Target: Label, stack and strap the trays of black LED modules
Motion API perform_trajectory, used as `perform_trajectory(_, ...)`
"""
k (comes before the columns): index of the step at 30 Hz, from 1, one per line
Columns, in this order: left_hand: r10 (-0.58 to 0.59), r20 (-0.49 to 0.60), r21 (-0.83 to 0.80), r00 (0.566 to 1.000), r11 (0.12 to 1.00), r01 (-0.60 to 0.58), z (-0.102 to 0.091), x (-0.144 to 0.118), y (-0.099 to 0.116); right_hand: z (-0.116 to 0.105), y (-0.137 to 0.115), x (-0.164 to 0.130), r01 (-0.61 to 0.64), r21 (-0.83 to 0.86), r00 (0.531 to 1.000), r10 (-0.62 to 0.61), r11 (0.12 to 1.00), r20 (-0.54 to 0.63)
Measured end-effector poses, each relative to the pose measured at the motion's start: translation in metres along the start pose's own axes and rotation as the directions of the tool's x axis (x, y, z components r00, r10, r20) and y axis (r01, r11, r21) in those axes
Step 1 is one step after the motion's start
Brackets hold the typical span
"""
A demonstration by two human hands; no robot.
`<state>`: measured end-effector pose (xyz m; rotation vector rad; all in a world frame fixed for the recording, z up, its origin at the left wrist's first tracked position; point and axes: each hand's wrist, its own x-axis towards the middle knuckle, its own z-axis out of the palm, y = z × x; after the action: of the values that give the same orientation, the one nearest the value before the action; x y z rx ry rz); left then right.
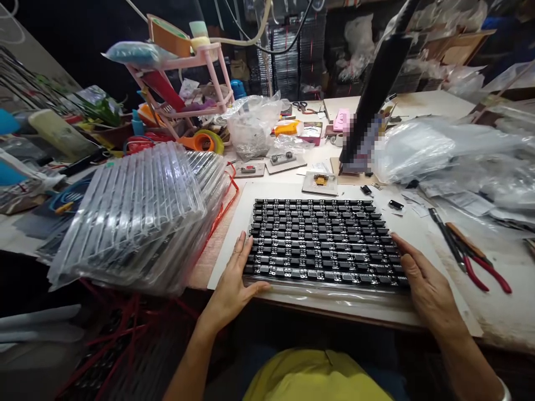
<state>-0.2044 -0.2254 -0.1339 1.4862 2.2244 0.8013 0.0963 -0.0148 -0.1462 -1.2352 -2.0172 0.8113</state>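
Observation:
A clear plastic tray [305, 287] lies on a white sheet in front of me, filled with rows of small black circuit boards [320, 242]. Its front lip shows as a shiny transparent strip. My left hand [235, 274] grips the tray's front left corner, with its fingers along the side and its thumb at the front lip. At the opposite end, my right hand [428, 284] holds the right edge, fingers and thumb bent against it. The parts of the fingers under the tray's edges are hidden.
Stacked clear ribbed trays [137, 206] stand at the left with red ties. Red-handled pliers [476, 259] lie at the right. A black soldering iron or similar tool [376, 89] hangs overhead. Behind are a pink rack [209, 53] and plastic bags [422, 145].

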Motion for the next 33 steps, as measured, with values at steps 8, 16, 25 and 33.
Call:
perform_trajectory(8, 0.205, -0.016, 0.455, 0.979, 0.873, -0.175, -0.005, 0.001, 0.015, 0.01, -0.053, -0.024, 0.493, -0.384, 0.87, -0.445, 0.781, 0.211)
perform_trajectory(16, 0.25, 0.104, 0.531, 0.963, 0.804, -0.266, 0.0, 0.001, 0.022, 0.08, -0.104, -0.038, 0.781, -0.321, 0.622, -0.623, 0.536, 0.473)
perform_trajectory(25, 0.136, -0.019, 0.367, 0.991, 0.923, -0.12, -0.015, 0.014, 0.004, 0.085, -0.114, -0.035, 0.808, -0.283, 0.584, -0.634, 0.517, 0.507)
perform_trajectory(33, 0.106, -0.012, 0.316, 0.994, 0.944, -0.097, -0.011, 0.016, -0.003, 0.069, -0.119, -0.029, 0.76, -0.249, 0.638, -0.617, 0.6, 0.462)
